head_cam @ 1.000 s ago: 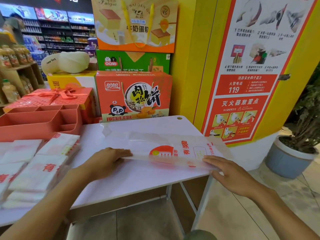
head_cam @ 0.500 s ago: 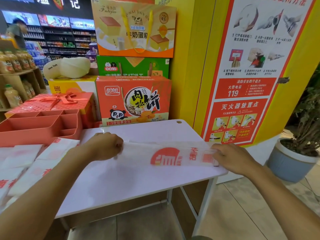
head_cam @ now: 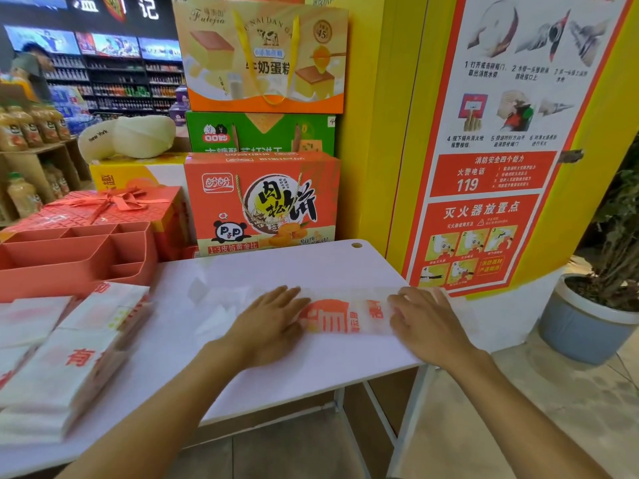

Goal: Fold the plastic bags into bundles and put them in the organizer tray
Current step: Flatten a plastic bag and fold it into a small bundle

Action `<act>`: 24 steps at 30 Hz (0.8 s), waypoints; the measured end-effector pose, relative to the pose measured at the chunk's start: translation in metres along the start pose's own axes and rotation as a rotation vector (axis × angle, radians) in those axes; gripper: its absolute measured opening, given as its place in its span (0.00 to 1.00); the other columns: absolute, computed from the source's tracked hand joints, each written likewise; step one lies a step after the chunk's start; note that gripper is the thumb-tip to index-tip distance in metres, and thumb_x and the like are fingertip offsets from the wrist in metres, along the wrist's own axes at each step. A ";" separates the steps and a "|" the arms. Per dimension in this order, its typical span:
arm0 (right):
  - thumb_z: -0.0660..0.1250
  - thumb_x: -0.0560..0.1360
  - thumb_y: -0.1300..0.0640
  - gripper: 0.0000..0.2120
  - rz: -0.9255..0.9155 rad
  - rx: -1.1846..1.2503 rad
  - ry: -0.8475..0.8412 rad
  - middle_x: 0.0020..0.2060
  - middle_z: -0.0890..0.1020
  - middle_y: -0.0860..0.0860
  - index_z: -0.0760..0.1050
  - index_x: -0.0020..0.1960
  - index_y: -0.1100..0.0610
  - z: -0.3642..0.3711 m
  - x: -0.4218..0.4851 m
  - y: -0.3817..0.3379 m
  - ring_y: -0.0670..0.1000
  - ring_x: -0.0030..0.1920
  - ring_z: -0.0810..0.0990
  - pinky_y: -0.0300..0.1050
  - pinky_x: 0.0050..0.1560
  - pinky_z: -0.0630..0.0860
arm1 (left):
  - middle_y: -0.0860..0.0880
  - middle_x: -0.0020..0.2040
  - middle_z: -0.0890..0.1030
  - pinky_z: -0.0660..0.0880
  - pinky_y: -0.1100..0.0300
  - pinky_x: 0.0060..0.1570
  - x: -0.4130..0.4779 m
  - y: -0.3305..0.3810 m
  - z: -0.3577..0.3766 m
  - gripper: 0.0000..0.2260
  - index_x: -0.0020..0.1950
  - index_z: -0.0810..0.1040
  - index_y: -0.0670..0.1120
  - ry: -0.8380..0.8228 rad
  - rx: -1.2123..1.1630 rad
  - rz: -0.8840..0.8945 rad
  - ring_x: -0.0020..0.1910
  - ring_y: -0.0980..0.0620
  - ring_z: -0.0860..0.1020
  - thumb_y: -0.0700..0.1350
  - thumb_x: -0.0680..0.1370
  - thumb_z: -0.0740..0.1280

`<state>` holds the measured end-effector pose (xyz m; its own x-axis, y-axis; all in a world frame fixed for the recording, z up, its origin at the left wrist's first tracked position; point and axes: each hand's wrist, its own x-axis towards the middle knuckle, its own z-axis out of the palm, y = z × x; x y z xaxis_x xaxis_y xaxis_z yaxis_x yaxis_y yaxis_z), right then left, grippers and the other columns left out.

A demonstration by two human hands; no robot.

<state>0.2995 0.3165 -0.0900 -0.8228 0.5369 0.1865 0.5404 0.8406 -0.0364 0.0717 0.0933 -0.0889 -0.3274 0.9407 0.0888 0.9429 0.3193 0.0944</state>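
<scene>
**Folded bag [head_cam: 340,316] pressed flat on the worktop [head_cam: 311,368]**

The bag lies as a long strip across the worktop's right half, reaching its right edge. The left hand [head_cam: 269,323] and right hand [head_cam: 427,323] rest on it, one towards each end, each grip released with fingers straight. The tray [head_cam: 69,261] stands at the far left corner, with stacked bags [head_cam: 62,375] along the left front edge

Organizer tray [head_cam: 79,273] and stacked bags [head_cam: 58,371] are cut by the left edge; the right hand [head_cam: 428,326] is blurred.
</scene>
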 end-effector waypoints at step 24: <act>0.55 0.76 0.28 0.35 -0.074 0.198 -0.250 0.73 0.47 0.27 0.50 0.79 0.35 -0.004 -0.057 0.007 0.33 0.75 0.41 0.39 0.74 0.38 | 0.59 0.63 0.82 0.80 0.57 0.53 -0.043 -0.022 -0.007 0.14 0.66 0.81 0.58 0.221 0.081 0.182 0.59 0.56 0.82 0.55 0.81 0.66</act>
<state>0.3510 0.2915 -0.0972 -0.8898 0.4535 -0.0505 0.4524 0.8625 -0.2269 0.0644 0.0451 -0.0883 -0.1495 0.9383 0.3117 0.9862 0.1642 -0.0211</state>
